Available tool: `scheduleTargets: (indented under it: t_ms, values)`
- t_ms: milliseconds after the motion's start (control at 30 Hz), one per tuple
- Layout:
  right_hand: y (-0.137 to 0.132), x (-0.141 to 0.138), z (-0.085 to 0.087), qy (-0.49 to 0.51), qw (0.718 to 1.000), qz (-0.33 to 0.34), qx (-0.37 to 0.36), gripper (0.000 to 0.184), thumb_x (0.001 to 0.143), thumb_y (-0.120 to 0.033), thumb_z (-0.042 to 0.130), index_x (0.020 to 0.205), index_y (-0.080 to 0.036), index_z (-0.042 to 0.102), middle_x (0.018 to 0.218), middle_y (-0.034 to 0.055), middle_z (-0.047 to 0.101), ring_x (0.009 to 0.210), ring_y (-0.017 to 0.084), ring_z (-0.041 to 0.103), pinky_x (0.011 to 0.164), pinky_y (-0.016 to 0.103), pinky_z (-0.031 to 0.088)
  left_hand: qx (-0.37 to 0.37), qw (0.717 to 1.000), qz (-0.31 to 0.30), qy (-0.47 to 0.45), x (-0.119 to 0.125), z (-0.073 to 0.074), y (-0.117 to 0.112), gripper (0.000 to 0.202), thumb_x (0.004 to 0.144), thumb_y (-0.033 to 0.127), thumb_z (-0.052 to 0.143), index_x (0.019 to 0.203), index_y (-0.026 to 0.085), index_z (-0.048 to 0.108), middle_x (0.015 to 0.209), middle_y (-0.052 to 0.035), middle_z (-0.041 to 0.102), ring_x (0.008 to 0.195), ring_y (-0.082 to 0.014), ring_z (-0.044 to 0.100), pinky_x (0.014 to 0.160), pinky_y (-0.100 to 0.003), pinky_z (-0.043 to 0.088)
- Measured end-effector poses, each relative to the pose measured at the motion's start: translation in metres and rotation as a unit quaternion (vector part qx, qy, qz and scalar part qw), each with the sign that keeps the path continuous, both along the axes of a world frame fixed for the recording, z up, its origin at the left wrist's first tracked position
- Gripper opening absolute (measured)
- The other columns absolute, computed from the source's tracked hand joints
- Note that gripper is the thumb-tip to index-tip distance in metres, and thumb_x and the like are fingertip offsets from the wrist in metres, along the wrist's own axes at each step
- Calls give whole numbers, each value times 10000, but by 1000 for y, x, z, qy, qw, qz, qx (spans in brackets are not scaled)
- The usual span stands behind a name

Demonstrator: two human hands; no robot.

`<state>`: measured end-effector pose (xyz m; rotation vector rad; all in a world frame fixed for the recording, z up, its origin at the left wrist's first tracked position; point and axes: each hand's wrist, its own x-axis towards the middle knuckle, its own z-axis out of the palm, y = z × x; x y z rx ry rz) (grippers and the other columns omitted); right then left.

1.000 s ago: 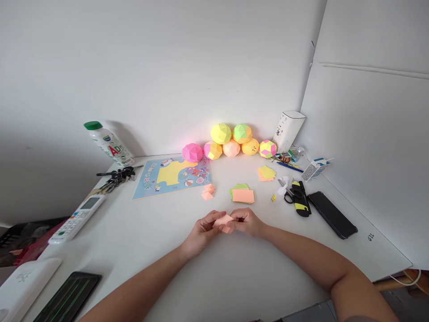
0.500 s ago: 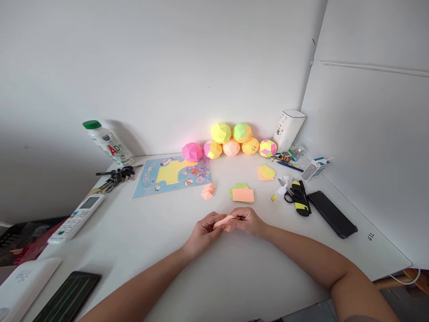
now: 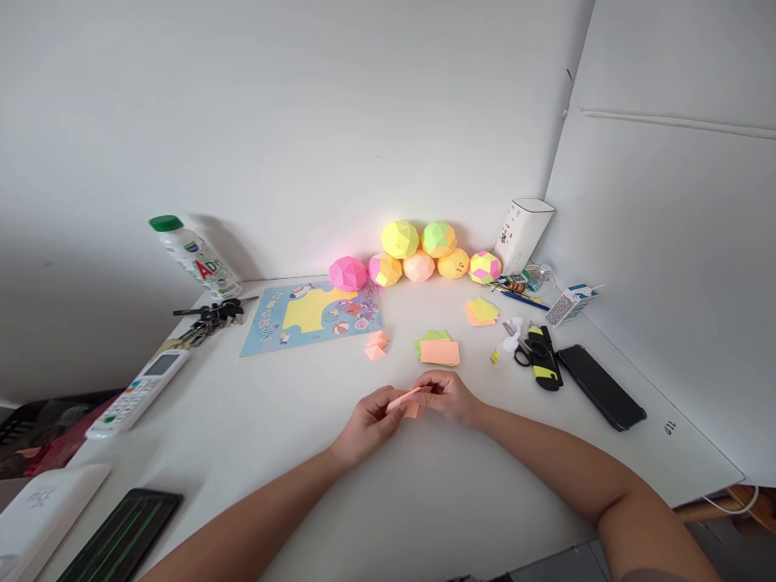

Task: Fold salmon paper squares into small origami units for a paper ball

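Note:
A folded piece of orange paper [image 3: 411, 402] is held between my two hands above the front of the desk. My left hand [image 3: 373, 420] pinches its left end. My right hand [image 3: 447, 397] grips the right end, its fingers covering part of the paper. Just beyond the hands lies a stack of orange and green paper [image 3: 440, 352]. To its left sits a small folded orange paper piece [image 3: 377, 346]. Farther right are yellow and orange paper sheets [image 3: 482, 312]. Several faceted paper balls [image 3: 418, 266] in pink, yellow, orange and green are piled against the wall.
On the right lie scissors [image 3: 522, 356], a yellow-black utility knife [image 3: 544, 360], a black phone [image 3: 601, 387] and a small carton [image 3: 571, 305]. A blue picture board [image 3: 272, 343], keys [image 3: 212, 322], a bottle [image 3: 200, 263] and a remote [image 3: 139, 394] occupy the left.
Both hands stay at nearly the same spot. The right fingers have shifted slightly on the orange paper, which remains held.

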<state>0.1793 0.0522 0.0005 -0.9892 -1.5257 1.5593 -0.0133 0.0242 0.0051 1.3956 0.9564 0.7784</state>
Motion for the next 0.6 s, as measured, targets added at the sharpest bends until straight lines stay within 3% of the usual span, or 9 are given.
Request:
scheduleTargets:
  t_ms: [167, 600]
  values:
    - [1, 1, -2, 8, 1000, 0, -3, 212, 730, -354, 675, 819, -162, 665, 757, 20, 592, 684, 134, 538, 617, 268, 434, -10, 1000, -4, 11, 0, 1, -1, 287, 839, 431, 499, 778, 164, 587, 606, 45, 409, 507, -78, 355, 483, -203, 293]
    - [3, 1, -1, 25, 999, 7, -22, 215, 720, -361, 684, 809, -165, 685, 719, 12, 589, 638, 115, 512, 581, 252, 417, -20, 1000, -20, 6, 1, 6, -1, 342, 829, 449, 490, 639, 165, 486, 575, 50, 394, 497, -76, 332, 464, -202, 275]
